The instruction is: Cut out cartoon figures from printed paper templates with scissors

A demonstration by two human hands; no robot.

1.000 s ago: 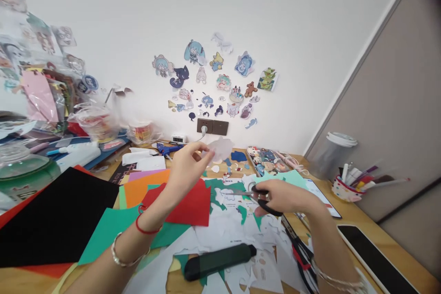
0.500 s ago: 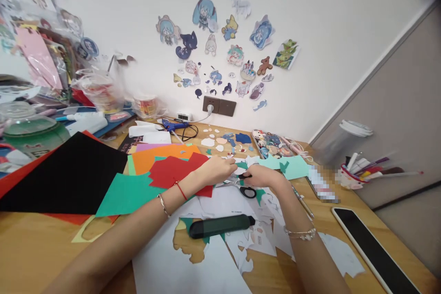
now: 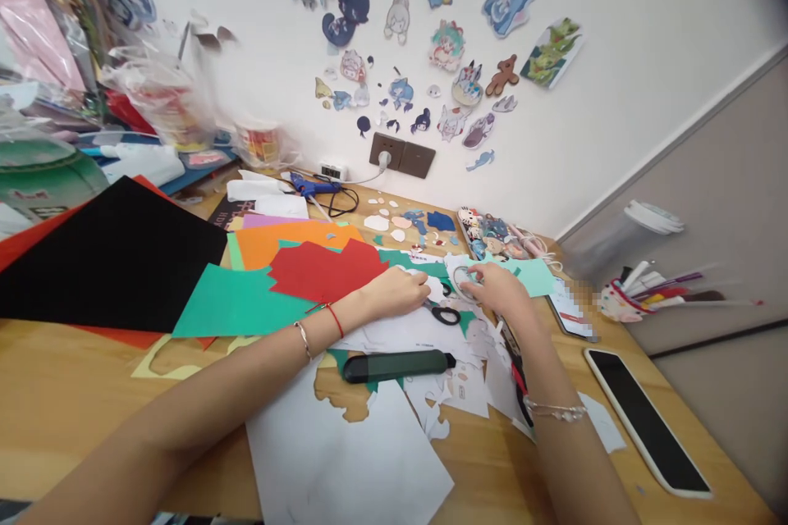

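My left hand (image 3: 397,291) rests low on the paper scraps in the middle of the desk. Its fingers are curled, with the tips on a small white paper cutout (image 3: 434,288). Just to the right, my right hand (image 3: 497,293) closes its fingers round a clear ring that looks like a roll of tape (image 3: 465,283). Black-handled scissors (image 3: 446,313) lie on the white paper between and just below the two hands, touched by neither. A red sheet (image 3: 326,271) lies left of my left hand.
Black (image 3: 116,258), green (image 3: 234,308) and orange (image 3: 277,242) sheets cover the left of the wooden desk. A black utility knife (image 3: 397,365) lies on cut white paper (image 3: 350,459). A phone (image 3: 646,418), a pen cup (image 3: 621,301) and a blue glue gun (image 3: 311,184) are also here.
My left hand came down from holding a white cutout in the air to the desk. My right hand let go of the scissors and closed on the clear ring. The view tilted down.
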